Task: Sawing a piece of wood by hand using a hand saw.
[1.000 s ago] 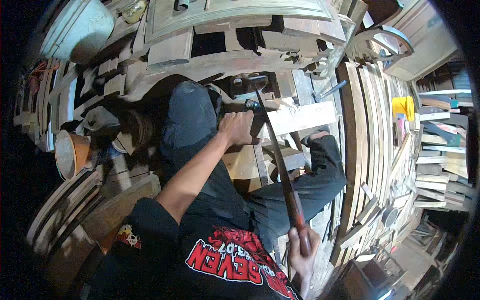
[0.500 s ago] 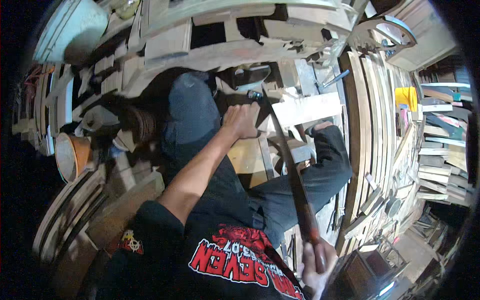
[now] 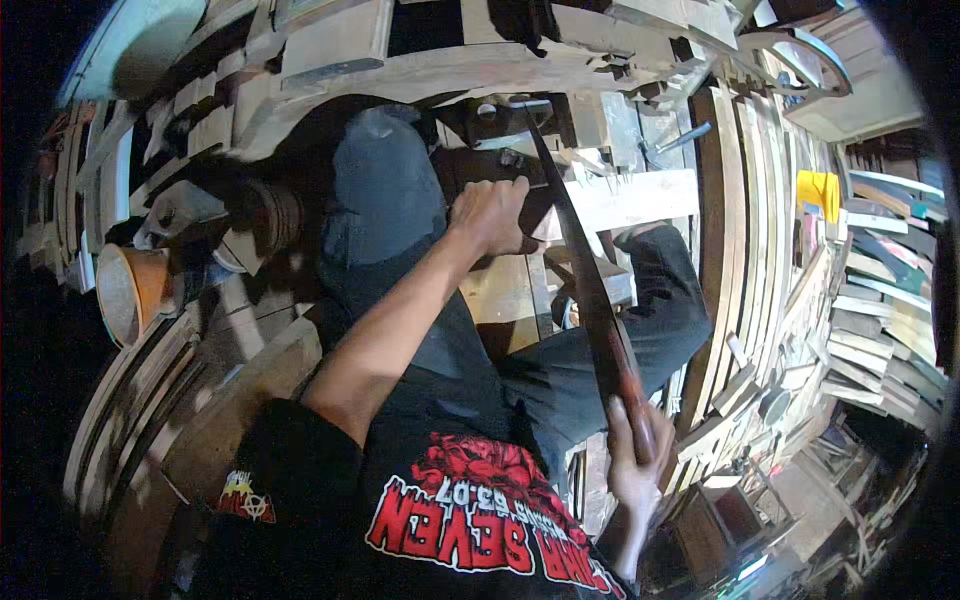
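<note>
My right hand (image 3: 634,452) is wrapped around the reddish-brown wooden handle of a handsaw (image 3: 588,275). Its long dark blade slants forward and left, crossing a wooden board (image 3: 640,203). To the right of the blade the board is brightly lit; to the left it lies in deep shadow. My left hand (image 3: 488,216) presses down with bent fingers at that shaded end, close beside the blade. What lies under its palm is partly hidden, as is the blade's contact with the wood. My bent legs (image 3: 385,200) frame the work.
Long planks (image 3: 745,250) run along the right side, with a yellow container (image 3: 818,192) beyond them. Stacked timber (image 3: 865,350) stands at far right. An orange bucket (image 3: 135,295) sits at left. Wooden framework (image 3: 440,85) spans the front. A blue-handled tool (image 3: 685,138) lies past the board.
My right hand has pushed the saw forward, so its tip reaches farther past the board. The left hand keeps its place on the wood. The whole view has shifted slightly.
</note>
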A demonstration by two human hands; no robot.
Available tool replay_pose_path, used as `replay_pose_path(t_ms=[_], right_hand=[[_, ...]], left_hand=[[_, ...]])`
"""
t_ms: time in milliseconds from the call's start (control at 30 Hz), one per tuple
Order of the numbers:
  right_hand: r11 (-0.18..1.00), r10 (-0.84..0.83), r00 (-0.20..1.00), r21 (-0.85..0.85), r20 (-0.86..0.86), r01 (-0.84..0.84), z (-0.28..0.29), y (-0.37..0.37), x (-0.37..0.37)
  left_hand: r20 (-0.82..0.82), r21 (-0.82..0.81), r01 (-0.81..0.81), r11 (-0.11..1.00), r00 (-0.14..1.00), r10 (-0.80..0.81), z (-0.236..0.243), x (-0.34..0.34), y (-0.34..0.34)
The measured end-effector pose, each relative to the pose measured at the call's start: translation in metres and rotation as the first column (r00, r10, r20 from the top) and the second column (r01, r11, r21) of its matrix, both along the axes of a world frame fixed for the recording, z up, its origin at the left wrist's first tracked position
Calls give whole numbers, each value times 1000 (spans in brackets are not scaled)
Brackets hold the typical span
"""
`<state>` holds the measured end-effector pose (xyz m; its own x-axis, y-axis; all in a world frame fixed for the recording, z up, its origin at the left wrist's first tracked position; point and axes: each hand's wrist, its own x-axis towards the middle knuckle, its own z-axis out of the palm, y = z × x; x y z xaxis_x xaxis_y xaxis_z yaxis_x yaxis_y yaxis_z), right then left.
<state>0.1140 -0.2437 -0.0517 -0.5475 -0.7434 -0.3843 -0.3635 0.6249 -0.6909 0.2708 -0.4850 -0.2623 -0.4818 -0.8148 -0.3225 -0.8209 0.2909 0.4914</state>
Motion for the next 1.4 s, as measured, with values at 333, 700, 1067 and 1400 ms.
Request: replay_pose_path(t_ms=[333, 700, 1067, 1400], right_hand=[[984, 86, 981, 141, 171, -111, -12, -10, -11], [979, 156, 987, -140, 36, -150, -21, -54, 10], [986, 92, 994, -146, 58, -83, -42, -56, 5], [985, 55, 997, -165, 52, -45, -54, -68, 10]], left_hand=[[25, 30, 19, 999, 999, -20, 8, 5, -1], [29, -89, 11, 996, 1000, -8, -20, 4, 2], [112, 80, 9, 997, 994, -18, 12, 0, -2], [112, -7, 38, 999, 993, -37, -16, 3, -2]])
